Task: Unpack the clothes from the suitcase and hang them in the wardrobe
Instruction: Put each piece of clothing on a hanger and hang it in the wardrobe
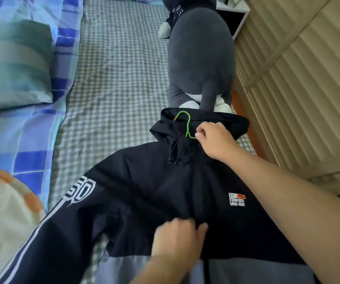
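Right now I have the black jacket (144, 181) spread front-up on the checked sheet (113, 78), filling the lower middle of the frame, with the green hanger (186, 124) showing only its hook above the collar, just under the grey plush toy (199, 58). My right hand (212, 140) reaches in from the lower right and pinches the base of that hook between thumb and fingertips. My left hand (177, 236), bottom centre, has its fingers curled into the front fabric beside the zip, though blur makes me unsure how firmly it grips. I'd judge the hanger's arms are inside the shoulders, but they are hidden. To do this well I would keep the hook centred at the neck, tug the front straight, then lift by the hook toward the slatted wardrobe door (298, 78) at the right.
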Available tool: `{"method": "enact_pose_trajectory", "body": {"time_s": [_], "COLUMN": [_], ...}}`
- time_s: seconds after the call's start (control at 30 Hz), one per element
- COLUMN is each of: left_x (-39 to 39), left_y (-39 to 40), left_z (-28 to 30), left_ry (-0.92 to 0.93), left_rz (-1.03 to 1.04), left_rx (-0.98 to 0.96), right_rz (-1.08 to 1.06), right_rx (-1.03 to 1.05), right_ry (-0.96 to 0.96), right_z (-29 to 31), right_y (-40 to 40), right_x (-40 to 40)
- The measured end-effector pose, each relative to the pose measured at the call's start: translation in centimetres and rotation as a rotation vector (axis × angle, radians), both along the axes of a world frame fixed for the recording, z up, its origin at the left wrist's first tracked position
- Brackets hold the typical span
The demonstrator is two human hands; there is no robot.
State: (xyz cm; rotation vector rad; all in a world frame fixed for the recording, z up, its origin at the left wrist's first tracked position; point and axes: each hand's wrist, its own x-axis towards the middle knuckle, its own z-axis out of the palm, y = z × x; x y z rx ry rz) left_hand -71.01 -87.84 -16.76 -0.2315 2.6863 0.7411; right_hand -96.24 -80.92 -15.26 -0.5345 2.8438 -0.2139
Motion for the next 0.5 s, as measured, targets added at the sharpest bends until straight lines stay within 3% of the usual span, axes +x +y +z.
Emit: {"method": "enact_pose_trajectory", "body": {"time_s": [0.07,0.1,0.2,0.33,0.5], "left_x": [-1.2,-1.5,-1.7,-0.7,0.3], "left_y": [-2.5,-3.7,-6.7,-7.4,-7.9], "left_z": [-1.5,-2.6,-6.0,-8.4,-6.0], "left_ry": [0.260,0.300,0.216,0.180,0.097], "left_rz": [0.050,0.055,0.075,-0.031,-0.033], "left_rx": [-0.109,-0.160,-0.225,-0.282,-0.304], "right_rz": [-0.046,-0.068,-0.096,0.055,0.116], "right_rx": [-0.044,-0.032,0.054,0.185,0.200], "right_ry": [-0.065,-0.075,-0.065,-0.018,-0.155], "right_z": [-0.5,-0.9,-2.3,-3.0,0.0], "right_y": [-0.6,-0.9,-1.5,-1.6,0.9], "right_x": [-1.0,-1.5,-2.1,-1.2,0.9]}}
